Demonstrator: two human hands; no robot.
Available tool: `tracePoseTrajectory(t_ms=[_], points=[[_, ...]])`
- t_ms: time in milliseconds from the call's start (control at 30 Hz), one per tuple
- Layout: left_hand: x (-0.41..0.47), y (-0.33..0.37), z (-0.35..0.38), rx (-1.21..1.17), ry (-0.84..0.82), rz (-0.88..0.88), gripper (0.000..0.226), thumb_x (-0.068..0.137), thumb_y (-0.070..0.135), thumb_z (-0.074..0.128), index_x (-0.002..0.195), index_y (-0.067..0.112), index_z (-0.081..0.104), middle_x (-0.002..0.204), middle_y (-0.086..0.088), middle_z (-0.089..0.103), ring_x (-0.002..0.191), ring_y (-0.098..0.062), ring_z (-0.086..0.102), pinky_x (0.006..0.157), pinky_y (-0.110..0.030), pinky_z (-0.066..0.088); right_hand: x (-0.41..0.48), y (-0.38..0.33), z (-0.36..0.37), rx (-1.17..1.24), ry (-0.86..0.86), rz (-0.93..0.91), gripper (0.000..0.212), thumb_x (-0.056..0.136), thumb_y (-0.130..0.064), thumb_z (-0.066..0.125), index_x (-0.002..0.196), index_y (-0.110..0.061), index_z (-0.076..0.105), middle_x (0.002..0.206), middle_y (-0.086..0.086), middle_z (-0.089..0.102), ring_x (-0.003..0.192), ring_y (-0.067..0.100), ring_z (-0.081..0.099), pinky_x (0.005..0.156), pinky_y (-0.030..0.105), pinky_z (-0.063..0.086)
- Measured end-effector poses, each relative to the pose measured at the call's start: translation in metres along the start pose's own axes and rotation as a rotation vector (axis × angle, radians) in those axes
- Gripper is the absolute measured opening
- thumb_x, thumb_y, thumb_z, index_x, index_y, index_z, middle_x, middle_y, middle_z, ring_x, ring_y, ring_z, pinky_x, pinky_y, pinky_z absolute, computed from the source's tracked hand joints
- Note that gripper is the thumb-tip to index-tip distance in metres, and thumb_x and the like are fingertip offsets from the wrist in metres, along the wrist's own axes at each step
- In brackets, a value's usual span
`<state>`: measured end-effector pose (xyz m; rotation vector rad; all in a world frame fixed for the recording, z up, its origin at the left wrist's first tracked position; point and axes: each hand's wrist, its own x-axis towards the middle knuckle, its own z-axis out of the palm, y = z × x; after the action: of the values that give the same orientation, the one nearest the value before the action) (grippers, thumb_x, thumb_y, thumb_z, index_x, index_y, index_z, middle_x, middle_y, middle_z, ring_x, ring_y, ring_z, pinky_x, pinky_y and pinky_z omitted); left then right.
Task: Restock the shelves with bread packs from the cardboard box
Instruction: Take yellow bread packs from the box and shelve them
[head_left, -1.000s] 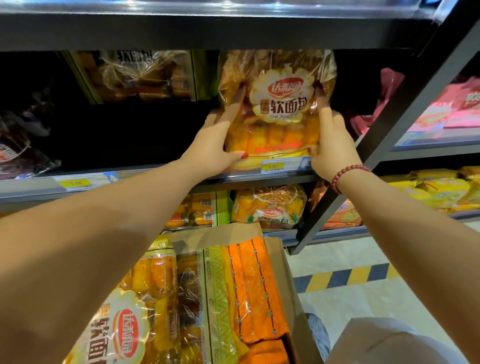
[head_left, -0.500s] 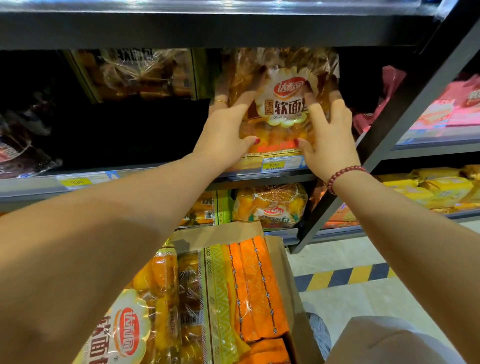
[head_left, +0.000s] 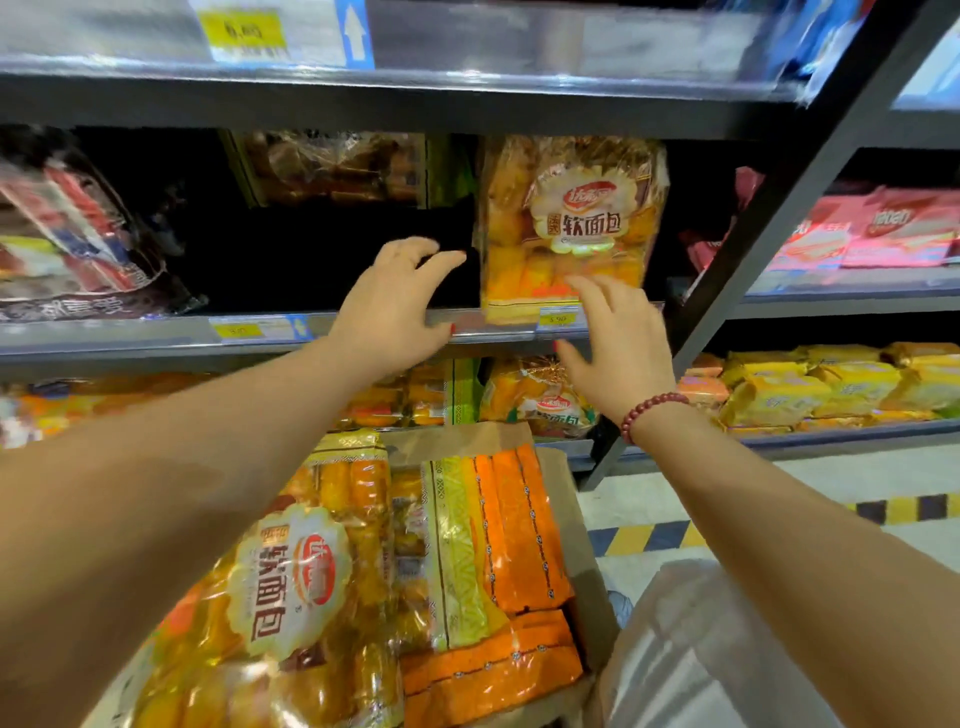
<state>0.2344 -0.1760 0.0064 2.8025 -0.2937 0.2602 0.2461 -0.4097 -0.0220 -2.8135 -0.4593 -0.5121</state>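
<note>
Bread pack (head_left: 571, 223) stands upright at the front edge of the middle shelf (head_left: 156, 338), above a yellow price tag (head_left: 558, 318). Both hands are empty, fingers spread wide — left hand (head_left: 395, 306) just left of the pack, right hand (head_left: 618, 343) in front of its lower corner. More packs fill the cardboard box (head_left: 587, 545) below.

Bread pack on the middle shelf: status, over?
Both hands open, off it: left hand, right hand. Bread pack upright on the shelf. Nothing in the way.
</note>
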Motion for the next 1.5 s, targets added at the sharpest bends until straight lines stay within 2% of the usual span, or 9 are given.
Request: tracePoseTrajectory(t_ms=[200,433,633,733,933,1100,1200,1300,1500], points=[[-0.105,-0.056,-0.013,-0.004,0.017,-0.149,0.054,0.085,0.026,0.071,0.135,0.015,0.055,0.137,-0.008,0.05,0.131,-0.027,0.04,0.106,-0.047,0.041,-0.057,-0.063,0.013,0.083,-0.165,-0.102,0.05,0.084,-0.03,0.064,0.13,-0.018,0.05,0.125,0.005,0.053,0.118,0.028,0.047,0.097,0.042,0.04],[-0.219,-0.117,-0.009,-0.088,-0.032,-0.551,0.054,0.083,0.034,0.074,0.131,0.016,0.058,0.135,-0.012,0.053,0.125,-0.032,0.046,0.099,-0.043,0.041,-0.119,-0.132,0.048,0.243,-0.435,-0.109,0.049,0.089,-0.041,0.056,0.133,-0.021,0.047,0.128,0.0,0.05,0.123,0.022,0.043,0.101,0.036,0.039],[-0.277,-0.121,0.025,-0.372,-0.051,-0.935,0.067,0.079,0.044,0.076,0.136,0.016,0.053,0.134,-0.015,0.052,0.124,-0.032,0.049,0.1,-0.04,0.042,-0.157,-0.167,0.075,0.463,-0.68,0.147,0.075,0.079,-0.047,0.068,0.142,-0.023,0.035,0.14,0.001,0.04,0.131,0.022,0.037,0.106,0.036,0.038],[-0.3,-0.116,0.045,-0.613,-0.024,-1.045,0.079,0.073,0.046,0.081,0.14,0.021,0.047,0.133,-0.012,0.051,0.118,-0.029,0.054,0.097,-0.042,0.048,-0.171,-0.175,0.084,0.655,-0.708,0.291,0.075,0.074,-0.04,0.077,0.136,-0.025,0.038,0.129,-0.003,0.047,0.12,0.017,0.047,0.102,0.035,0.042],[-0.319,-0.105,0.065,-0.783,0.01,-1.048,0.094,0.074,0.038,0.083,0.15,0.034,0.027,0.138,-0.001,0.053,0.121,-0.026,0.054,0.1,-0.041,0.045,-0.192,-0.181,0.088,0.952,-0.817,0.656,0.038,0.078,-0.03,0.076,0.098,-0.029,0.044,0.097,-0.009,0.06,0.088,0.01,0.06,0.078,0.028,0.05],[-0.318,-0.104,0.064,-0.789,0.026,-1.044,0.094,0.074,0.04,0.082,0.15,0.034,0.027,0.142,-0.001,0.051,0.125,-0.027,0.053,0.099,-0.041,0.044,-0.199,-0.182,0.091,1.009,-0.758,0.617,0.018,0.08,-0.027,0.075,0.09,-0.028,0.06,0.088,-0.008,0.066,0.073,-0.002,0.062,0.056,0.013,0.047],[-0.316,-0.101,0.062,-0.799,0.055,-1.043,0.09,0.076,0.04,0.081,0.149,0.033,0.029,0.141,-0.002,0.052,0.125,-0.027,0.052,0.098,-0.042,0.046,-0.202,-0.183,0.09,1.103,-0.657,0.652,0.028,0.08,-0.026,0.074,0.098,-0.029,0.054,0.095,-0.017,0.059,0.084,-0.003,0.06,0.071,0.016,0.05],[-0.314,-0.096,0.059,-0.801,0.08,-0.996,0.085,0.077,0.043,0.079,0.148,0.034,0.031,0.143,0.0,0.05,0.125,-0.026,0.053,0.1,-0.046,0.049,-0.196,-0.181,0.086,1.183,-0.666,0.722,0.067,0.072,-0.029,0.081,0.124,-0.026,0.04,0.113,-0.01,0.057,0.106,0.012,0.058,0.093,0.035,0.05],[-0.302,-0.085,0.044,-0.871,0.128,-0.926,0.08,0.074,0.045,0.081,0.139,0.044,0.036,0.138,0.005,0.05,0.122,-0.02,0.053,0.098,-0.047,0.051,-0.165,-0.165,0.061,1.18,-0.622,0.644,0.074,0.067,-0.018,0.084,0.126,-0.023,0.04,0.116,-0.002,0.059,0.101,0.013,0.06,0.082,0.03,0.053]])
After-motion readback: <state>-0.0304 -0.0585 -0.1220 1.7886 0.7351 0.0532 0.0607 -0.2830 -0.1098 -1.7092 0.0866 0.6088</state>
